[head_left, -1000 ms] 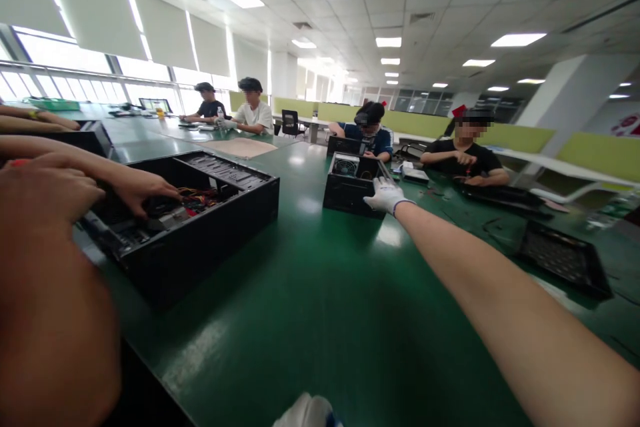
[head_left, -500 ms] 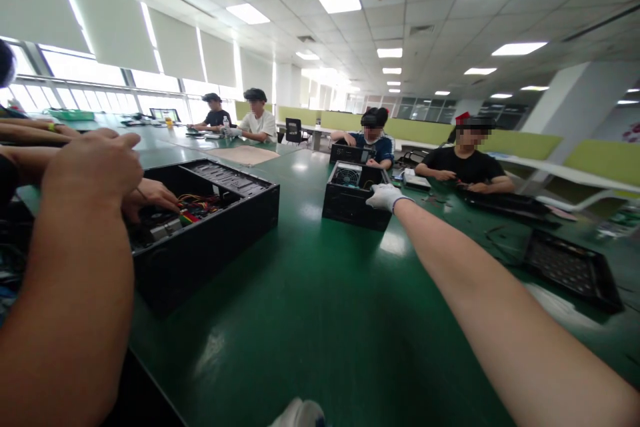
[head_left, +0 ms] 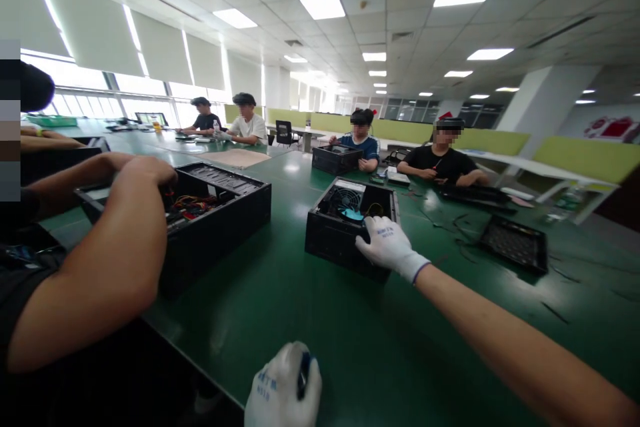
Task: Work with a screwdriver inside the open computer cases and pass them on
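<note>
My right hand [head_left: 386, 247], in a white glove, grips the near top edge of a small open black computer case [head_left: 335, 240] on the green table [head_left: 320, 320]. Inside the case a fan [head_left: 344, 199] and cables show. My left hand [head_left: 284, 388], also gloved, sits at the bottom edge of the view by the table's near rim. Its fingers are curled round a dark thing that I cannot make out.
At my left a co-worker's bare arm [head_left: 110, 260] reaches into a larger open black case [head_left: 215, 213]. Several other people sit round the far side with more cases. A black panel [head_left: 515, 243] and loose cables lie at the right.
The small case has slid across the table towards me with my right hand on it. My left hand has risen further into view. The co-worker's arm has shifted over the larger case.
</note>
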Motion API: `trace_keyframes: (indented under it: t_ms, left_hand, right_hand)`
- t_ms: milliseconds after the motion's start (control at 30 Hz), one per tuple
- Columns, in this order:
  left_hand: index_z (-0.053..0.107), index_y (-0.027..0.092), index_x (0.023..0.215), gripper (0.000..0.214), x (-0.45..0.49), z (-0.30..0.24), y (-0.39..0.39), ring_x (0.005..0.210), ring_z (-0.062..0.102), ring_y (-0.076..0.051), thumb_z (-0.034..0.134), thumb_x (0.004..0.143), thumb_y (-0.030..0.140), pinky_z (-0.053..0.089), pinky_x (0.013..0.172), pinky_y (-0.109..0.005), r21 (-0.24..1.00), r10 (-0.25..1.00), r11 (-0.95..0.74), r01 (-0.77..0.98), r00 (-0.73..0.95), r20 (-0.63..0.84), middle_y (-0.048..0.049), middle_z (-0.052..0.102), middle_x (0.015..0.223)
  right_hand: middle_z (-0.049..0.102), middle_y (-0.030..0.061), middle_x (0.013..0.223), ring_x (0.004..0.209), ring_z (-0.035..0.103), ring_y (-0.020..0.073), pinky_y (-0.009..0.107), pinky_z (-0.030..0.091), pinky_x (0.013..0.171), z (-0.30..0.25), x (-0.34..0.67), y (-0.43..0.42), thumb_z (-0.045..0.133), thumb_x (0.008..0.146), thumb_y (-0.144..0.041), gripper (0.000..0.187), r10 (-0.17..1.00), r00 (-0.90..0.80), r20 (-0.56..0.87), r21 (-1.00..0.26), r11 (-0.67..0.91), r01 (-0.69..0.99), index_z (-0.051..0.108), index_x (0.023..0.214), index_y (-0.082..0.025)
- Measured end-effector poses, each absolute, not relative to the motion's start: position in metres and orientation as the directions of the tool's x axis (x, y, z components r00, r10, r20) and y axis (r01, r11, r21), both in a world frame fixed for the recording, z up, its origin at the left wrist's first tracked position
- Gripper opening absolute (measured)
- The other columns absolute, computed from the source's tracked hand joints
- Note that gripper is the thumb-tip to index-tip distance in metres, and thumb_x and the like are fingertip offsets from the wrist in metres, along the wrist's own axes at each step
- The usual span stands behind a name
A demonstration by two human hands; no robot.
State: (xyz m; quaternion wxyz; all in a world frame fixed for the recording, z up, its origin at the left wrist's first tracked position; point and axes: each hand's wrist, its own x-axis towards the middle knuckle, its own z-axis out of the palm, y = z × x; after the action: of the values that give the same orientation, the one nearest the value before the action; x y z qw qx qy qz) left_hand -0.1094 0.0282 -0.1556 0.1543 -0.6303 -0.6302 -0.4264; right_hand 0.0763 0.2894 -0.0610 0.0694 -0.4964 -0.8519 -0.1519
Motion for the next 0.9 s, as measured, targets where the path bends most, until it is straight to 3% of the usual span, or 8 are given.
trace_keyframes:
  t_ms: [167, 367, 467, 533, 700, 900]
  left_hand:
    - [0.063, 0.021, 0.1, 0.018, -0.087, -0.215, 0.02, 0.072, 0.073, -0.018, 0.053, 0.097, 0.036, 0.06, 0.066, -0.028, 0.517, 0.79, -0.098, 0.85, -0.249, 0.56, -0.0038, 0.073, 0.086]
    - [0.06, 0.02, 0.093, 0.014, -0.099, -0.18, 0.005, 0.07, 0.069, -0.018, 0.052, 0.097, 0.031, 0.055, 0.063, -0.028, 0.553, 0.675, -0.197, 0.81, -0.297, 0.676, -0.0028, 0.068, 0.079]
    - [0.059, 0.02, 0.096, 0.008, -0.095, -0.138, -0.014, 0.067, 0.064, -0.015, 0.055, 0.094, 0.026, 0.052, 0.063, -0.027, 0.504, 0.609, -0.277, 0.818, -0.256, 0.751, -0.0014, 0.064, 0.08]
    - [0.059, 0.02, 0.097, 0.008, -0.089, -0.106, -0.024, 0.062, 0.06, -0.013, 0.058, 0.092, 0.026, 0.048, 0.06, -0.026, 0.462, 0.641, -0.33, 0.823, -0.164, 0.75, 0.0002, 0.061, 0.078]
    - [0.06, 0.022, 0.093, 0.008, -0.068, -0.055, -0.032, 0.065, 0.059, -0.014, 0.057, 0.093, 0.029, 0.043, 0.062, -0.028, 0.343, 0.796, -0.384, 0.857, 0.118, 0.594, 0.0002, 0.061, 0.077]
    - [0.055, 0.024, 0.081, 0.013, -0.051, -0.051, -0.05, 0.059, 0.055, -0.015, 0.053, 0.093, 0.027, 0.039, 0.056, -0.03, 0.21, 0.835, -0.419, 0.883, 0.283, 0.473, 0.0016, 0.057, 0.069]
  right_hand:
    - [0.066, 0.0145, 0.1, 0.093, 0.057, 0.027, 0.037, 0.042, 0.084, -0.062, 0.119, 0.19, 0.043, 0.095, -0.058, 0.049, 0.757, -0.576, 0.31, 0.177, 0.549, 0.817, 0.063, 0.107, -0.014]
    - [0.065, 0.0107, 0.091, 0.085, 0.059, 0.0249, 0.039, 0.046, 0.079, -0.058, 0.165, 0.09, 0.05, 0.094, -0.052, 0.039, 0.684, -0.625, 0.376, 0.092, 0.644, 0.76, 0.065, 0.101, -0.017]
    - [0.065, 0.0091, 0.087, 0.08, 0.059, 0.024, 0.039, 0.048, 0.075, -0.055, 0.184, 0.054, 0.056, 0.091, -0.048, 0.03, 0.635, -0.645, 0.425, 0.057, 0.692, 0.72, 0.064, 0.095, -0.02]
    - [0.066, 0.0085, 0.086, 0.079, 0.06, 0.0243, 0.04, 0.049, 0.074, -0.055, 0.194, 0.034, 0.059, 0.09, -0.045, 0.024, 0.609, -0.655, 0.448, 0.037, 0.719, 0.694, 0.063, 0.093, -0.021]
    - [0.069, 0.0089, 0.09, 0.081, 0.063, 0.0264, 0.044, 0.052, 0.076, -0.057, 0.215, -0.002, 0.064, 0.086, -0.042, 0.022, 0.572, -0.665, 0.48, -0.015, 0.763, 0.646, 0.062, 0.099, -0.025]
    - [0.071, 0.0102, 0.086, 0.078, 0.066, 0.0296, 0.045, 0.052, 0.07, -0.054, 0.223, -0.029, 0.057, 0.088, -0.042, 0.019, 0.522, -0.663, 0.536, 0.02, 0.778, 0.629, 0.063, 0.098, -0.027]
